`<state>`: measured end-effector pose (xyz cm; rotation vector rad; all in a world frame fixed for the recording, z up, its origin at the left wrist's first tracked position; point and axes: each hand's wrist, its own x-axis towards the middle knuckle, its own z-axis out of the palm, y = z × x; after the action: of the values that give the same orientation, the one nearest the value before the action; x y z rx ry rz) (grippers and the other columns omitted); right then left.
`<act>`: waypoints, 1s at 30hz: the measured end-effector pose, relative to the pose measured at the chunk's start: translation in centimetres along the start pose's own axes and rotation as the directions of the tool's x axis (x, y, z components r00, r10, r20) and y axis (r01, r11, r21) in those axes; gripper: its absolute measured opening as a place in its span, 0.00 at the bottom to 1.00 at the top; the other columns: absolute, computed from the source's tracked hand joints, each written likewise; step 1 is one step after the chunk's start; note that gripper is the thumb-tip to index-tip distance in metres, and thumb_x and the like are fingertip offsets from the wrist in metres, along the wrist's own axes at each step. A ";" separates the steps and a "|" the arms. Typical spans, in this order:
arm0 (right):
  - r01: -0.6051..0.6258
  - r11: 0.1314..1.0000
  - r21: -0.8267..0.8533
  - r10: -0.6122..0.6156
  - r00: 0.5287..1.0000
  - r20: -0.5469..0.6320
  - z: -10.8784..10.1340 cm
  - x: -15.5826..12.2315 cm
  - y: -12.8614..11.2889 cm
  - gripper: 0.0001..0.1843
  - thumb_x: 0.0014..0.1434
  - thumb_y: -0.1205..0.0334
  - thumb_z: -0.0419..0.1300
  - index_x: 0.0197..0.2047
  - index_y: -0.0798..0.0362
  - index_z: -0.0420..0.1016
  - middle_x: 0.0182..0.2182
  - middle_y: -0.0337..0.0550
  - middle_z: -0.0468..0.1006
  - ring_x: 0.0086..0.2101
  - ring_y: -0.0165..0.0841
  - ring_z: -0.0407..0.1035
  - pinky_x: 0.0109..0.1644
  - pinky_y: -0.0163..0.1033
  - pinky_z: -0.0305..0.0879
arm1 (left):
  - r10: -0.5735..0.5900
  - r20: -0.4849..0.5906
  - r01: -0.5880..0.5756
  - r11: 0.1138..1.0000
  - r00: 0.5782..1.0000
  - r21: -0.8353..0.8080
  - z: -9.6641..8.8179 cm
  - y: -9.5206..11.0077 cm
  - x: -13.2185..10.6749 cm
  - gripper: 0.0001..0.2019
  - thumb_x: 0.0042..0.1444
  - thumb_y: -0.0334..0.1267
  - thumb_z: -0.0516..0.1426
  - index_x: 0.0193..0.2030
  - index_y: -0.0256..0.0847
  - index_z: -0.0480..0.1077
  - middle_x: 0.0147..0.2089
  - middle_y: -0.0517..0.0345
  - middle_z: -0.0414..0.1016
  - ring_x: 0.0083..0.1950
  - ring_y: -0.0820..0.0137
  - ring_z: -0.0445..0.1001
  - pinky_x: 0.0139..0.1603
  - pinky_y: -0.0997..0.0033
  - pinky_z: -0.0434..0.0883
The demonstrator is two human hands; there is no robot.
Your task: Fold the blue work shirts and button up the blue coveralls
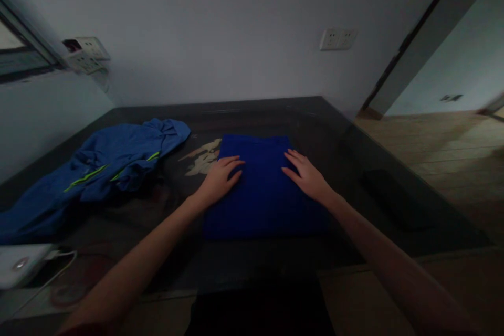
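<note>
In the head view, we see the blue cloth (263, 199) lying flat on the dark tabletop (252, 115), directly before us. Our left hand (219, 179) and right hand (309, 176) rest at its two sides, each grip spread, pinching nothing, seemingly to keep it flat.

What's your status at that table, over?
Left hand and right hand open, palms down on blue cloth. Cloth lying flat. Rumpled garment off left, apart from cloth.
</note>
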<state>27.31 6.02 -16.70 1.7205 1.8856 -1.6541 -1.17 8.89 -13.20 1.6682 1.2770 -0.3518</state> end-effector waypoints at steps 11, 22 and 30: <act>-0.194 0.954 -0.228 0.220 0.971 0.094 5.4 5.1 4.0 0.40 0.65 0.39 0.33 0.69 0.59 0.46 0.68 0.51 0.45 0.67 0.39 0.37 0.67 0.58 0.34 | -0.290 0.115 0.259 0.938 0.950 0.231 4.7 -3.4 4.2 0.27 0.64 0.53 0.43 0.69 0.54 0.50 0.73 0.57 0.43 0.72 0.58 0.42 0.68 0.46 0.45; -0.194 0.978 -0.075 0.184 0.976 -0.115 3.9 4.8 5.0 0.35 0.65 0.42 0.41 0.64 0.59 0.60 0.64 0.57 0.57 0.65 0.43 0.45 0.65 0.61 0.41 | -0.372 0.150 0.401 0.855 0.916 -0.330 2.9 -6.5 5.2 0.28 0.57 0.51 0.53 0.63 0.45 0.61 0.69 0.43 0.54 0.70 0.54 0.50 0.65 0.47 0.51; -0.615 0.787 0.045 0.609 0.786 0.105 -3.1 2.9 9.0 0.26 0.62 0.43 0.48 0.35 0.55 0.76 0.26 0.48 0.79 0.26 0.36 0.74 0.34 0.40 0.68 | -0.528 0.427 0.675 0.499 0.734 -0.543 -4.5 -9.8 2.0 0.27 0.45 0.56 0.61 0.43 0.36 0.71 0.38 0.44 0.79 0.37 0.60 0.78 0.35 0.66 0.73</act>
<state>34.75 8.07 -22.95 1.9640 1.0431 -1.4990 -10.18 13.53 -17.38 0.4902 1.5640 -0.3987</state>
